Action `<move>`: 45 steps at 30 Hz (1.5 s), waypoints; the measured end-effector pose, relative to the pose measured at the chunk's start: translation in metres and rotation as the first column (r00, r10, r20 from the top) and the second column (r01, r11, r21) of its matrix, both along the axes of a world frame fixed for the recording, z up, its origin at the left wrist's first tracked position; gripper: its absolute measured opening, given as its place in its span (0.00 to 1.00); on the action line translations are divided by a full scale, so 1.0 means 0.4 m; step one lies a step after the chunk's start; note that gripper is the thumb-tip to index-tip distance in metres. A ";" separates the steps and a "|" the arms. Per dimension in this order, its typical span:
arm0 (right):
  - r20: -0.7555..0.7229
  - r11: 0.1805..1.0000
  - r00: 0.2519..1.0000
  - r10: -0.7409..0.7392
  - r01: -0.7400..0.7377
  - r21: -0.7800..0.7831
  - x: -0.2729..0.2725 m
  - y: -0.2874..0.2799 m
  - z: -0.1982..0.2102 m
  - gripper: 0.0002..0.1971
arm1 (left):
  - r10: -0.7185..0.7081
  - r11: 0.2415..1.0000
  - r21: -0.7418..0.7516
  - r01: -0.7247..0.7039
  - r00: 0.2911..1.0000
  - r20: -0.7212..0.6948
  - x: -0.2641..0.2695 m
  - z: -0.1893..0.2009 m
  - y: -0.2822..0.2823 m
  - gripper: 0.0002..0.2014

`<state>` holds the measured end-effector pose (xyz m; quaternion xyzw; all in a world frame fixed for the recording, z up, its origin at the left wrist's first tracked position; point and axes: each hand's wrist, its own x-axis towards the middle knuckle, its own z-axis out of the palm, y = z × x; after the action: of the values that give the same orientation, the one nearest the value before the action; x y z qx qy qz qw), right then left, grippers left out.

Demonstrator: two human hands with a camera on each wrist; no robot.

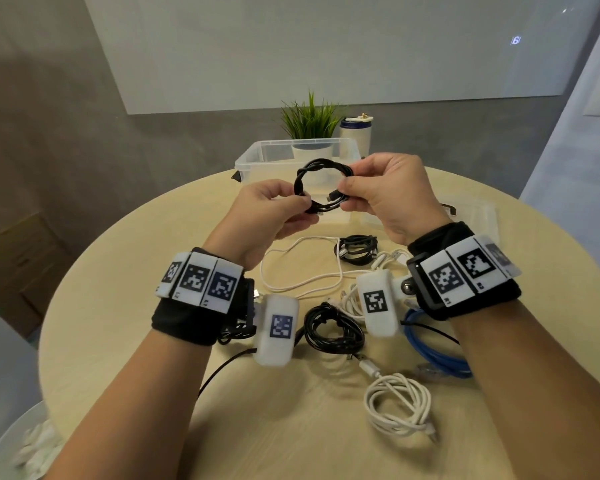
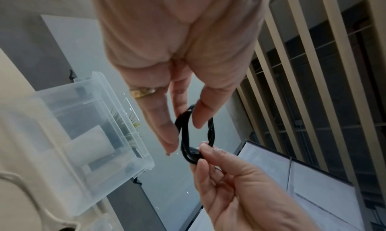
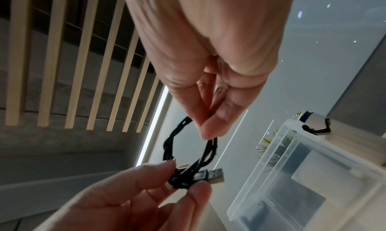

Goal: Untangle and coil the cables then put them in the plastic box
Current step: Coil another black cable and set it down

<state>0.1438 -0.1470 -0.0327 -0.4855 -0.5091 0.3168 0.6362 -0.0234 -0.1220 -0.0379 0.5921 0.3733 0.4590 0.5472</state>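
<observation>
head view: both hands raised above the round wooden counter [image 1: 125, 306]. the left hand [image 1: 269, 213] pinches the lower left of a small black cable coil [image 1: 317, 183] between thumb and fingertips; the right hand [image 1: 387, 195] pinches its right side, near a plug end. the coil hangs in the air just in front of the clear plastic box [image 1: 253, 161], which stands open at the far edge of the counter. on the counter below the wrists: a loose white cable [image 1: 291, 271], two black bundles [image 1: 333, 329], a blue cable [image 1: 437, 355], a coiled white cable [image 1: 399, 407]. a potted plant [image 1: 309, 123] and a white bottle [image 1: 355, 133] stand behind the box.

left wrist view: left hand's thumb and fingers [image 2: 165, 129] closed on the coil [image 2: 184, 135]; the right hand [image 2: 240, 193] grips its far side. a ring [image 2: 142, 91] shows on one finger. box [image 2: 117, 119] beside.

right wrist view: right hand's fingertips [image 3: 213, 127] clamp the coil [image 3: 169, 145]; the left hand [image 3: 135, 193] holds the strands by a usb plug [image 3: 213, 176]. box [image 3: 292, 160] at right.
</observation>
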 end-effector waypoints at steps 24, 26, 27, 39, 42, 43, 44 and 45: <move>0.185 0.999 0.982 -0.040 0.036 0.023 -0.004 0.008 -0.015 0.08 | 0.019 0.998 -0.070 -0.009 0.989 0.150 0.011 -0.008 0.002 0.12; 0.186 1.000 0.982 -0.027 0.025 0.016 -0.005 0.007 -0.015 0.08 | 0.010 0.998 -0.070 0.005 0.979 0.202 0.008 -0.008 0.005 0.12; 0.183 1.000 0.983 -0.021 0.019 0.010 -0.004 0.007 -0.014 0.09 | 0.006 0.998 -0.069 0.010 0.973 0.231 0.008 -0.010 0.007 0.11; -0.030 0.993 0.996 0.089 -0.091 -0.074 0.004 -0.004 0.004 0.07 | -0.064 0.994 -0.057 0.093 0.919 0.389 0.004 -0.020 0.017 0.12; -0.133 0.983 0.979 0.151 -0.163 -0.084 0.006 -0.010 0.011 0.06 | -0.149 0.984 -0.037 0.176 0.915 0.375 0.001 -0.013 0.012 0.09; -0.159 0.979 0.972 0.173 -0.188 -0.084 0.007 -0.013 0.013 0.06 | -0.173 0.980 -0.032 0.198 0.914 0.366 0.000 -0.011 0.009 0.08; -0.176 0.974 0.965 0.193 -0.210 -0.085 0.009 -0.016 0.016 0.06 | -0.191 0.975 -0.035 0.219 0.911 0.365 -0.001 -0.008 0.006 0.08; -0.185 0.970 0.960 0.208 -0.227 -0.086 0.010 -0.018 0.018 0.07 | -0.206 0.971 -0.038 0.236 0.907 0.367 -0.002 -0.007 0.003 0.07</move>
<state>0.1480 -0.1543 -0.0256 -0.4302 -0.4839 0.4528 0.6129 -0.0242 -0.1207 -0.0406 0.5135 0.2157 0.4790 0.6785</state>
